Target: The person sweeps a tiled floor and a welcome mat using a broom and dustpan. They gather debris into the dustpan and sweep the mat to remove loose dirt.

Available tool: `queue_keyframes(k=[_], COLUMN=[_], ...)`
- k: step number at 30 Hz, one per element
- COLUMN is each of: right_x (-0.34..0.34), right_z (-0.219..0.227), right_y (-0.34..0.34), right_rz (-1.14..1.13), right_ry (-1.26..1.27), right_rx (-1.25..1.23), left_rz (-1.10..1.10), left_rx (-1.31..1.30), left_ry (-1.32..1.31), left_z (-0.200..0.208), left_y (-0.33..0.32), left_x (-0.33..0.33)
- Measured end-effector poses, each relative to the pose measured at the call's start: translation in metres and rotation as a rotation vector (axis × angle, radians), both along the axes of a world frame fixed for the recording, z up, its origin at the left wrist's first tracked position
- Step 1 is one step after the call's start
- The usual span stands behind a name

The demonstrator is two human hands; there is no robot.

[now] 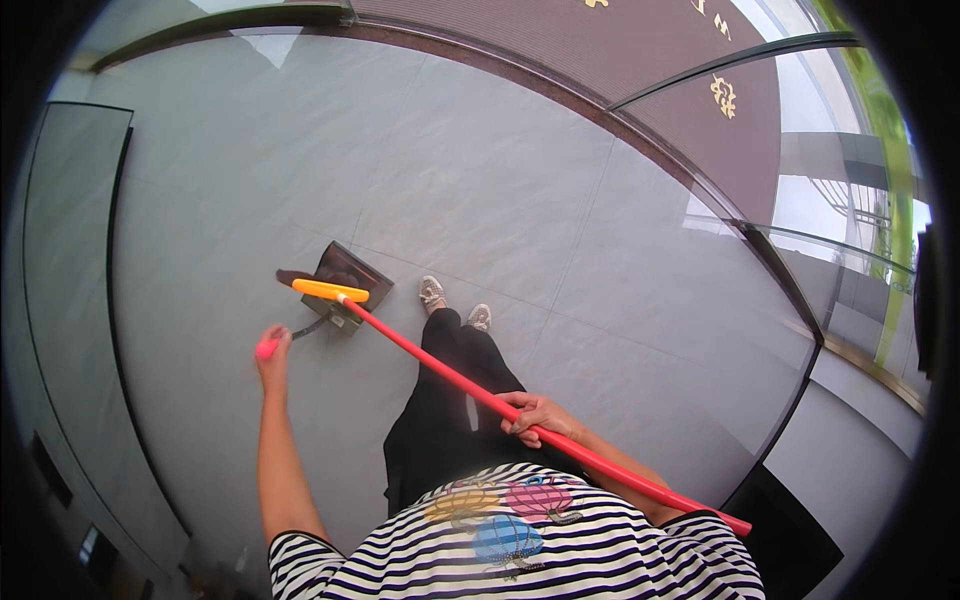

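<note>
Wrapped around the red pole of a broom (450,372), the right hand (540,418) holds it partway along; the left hand (274,350) curls closed on the pink grip of a dustpan (372,276); the broom's pole is smooth, straight and slightly glossy, meeting a rounded orange-yellow head with dark bristles at the pan; the dustpan looks dark, angular and sleek, with a thin dark shaft, on the matte grey tiled floor (480,200), nearer its left edge.
</note>
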State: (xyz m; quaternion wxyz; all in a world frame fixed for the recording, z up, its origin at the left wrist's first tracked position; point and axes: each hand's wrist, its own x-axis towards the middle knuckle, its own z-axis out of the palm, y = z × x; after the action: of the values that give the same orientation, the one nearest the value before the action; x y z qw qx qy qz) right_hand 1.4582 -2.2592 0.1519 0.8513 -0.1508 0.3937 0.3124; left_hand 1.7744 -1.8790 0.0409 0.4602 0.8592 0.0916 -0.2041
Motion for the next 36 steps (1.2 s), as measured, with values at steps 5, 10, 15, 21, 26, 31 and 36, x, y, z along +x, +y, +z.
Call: queue_keyframes(k=[5, 10, 15, 21, 26, 31, 36], right_x=[-0.001, 0.007, 0.021, 0.064, 0.099, 0.168, 0.254], right_z=[0.048, 0.065, 0.010, -0.063, -0.069, -0.053, -0.029], right_y=[-0.039, -0.120, -0.203, -0.173, -0.029, 0.045, 0.028], right_rz=[0.049, 0.086, -0.014, -0.034, 0.105, 0.323, 0.363], right_ry=[-0.043, -0.052, -0.032, 0.060, 0.053, 0.044, -0.025], right_rx=[-0.143, -0.584, -0.838, -0.700, -0.240, -0.039, -0.186], left_rz=[-0.035, 0.044, 0.119, 0.260, 0.396, 0.470, 0.561], left_rx=[0.065, 0.102, 0.095, 0.105, 0.129, 0.150, 0.193], left_ry=[-0.006, -0.006, -0.043, -0.028, 0.041, 0.079, 0.170], left_z=[0.019, 0.044, 0.036, -0.021, -0.056, -0.077, -0.088], left_y=[0.000, 0.016, 0.036, 0.072, 0.092, 0.111, 0.109], left_x=[-0.004, -0.031, -0.040, -0.038, -0.028, -0.014, 0.004])
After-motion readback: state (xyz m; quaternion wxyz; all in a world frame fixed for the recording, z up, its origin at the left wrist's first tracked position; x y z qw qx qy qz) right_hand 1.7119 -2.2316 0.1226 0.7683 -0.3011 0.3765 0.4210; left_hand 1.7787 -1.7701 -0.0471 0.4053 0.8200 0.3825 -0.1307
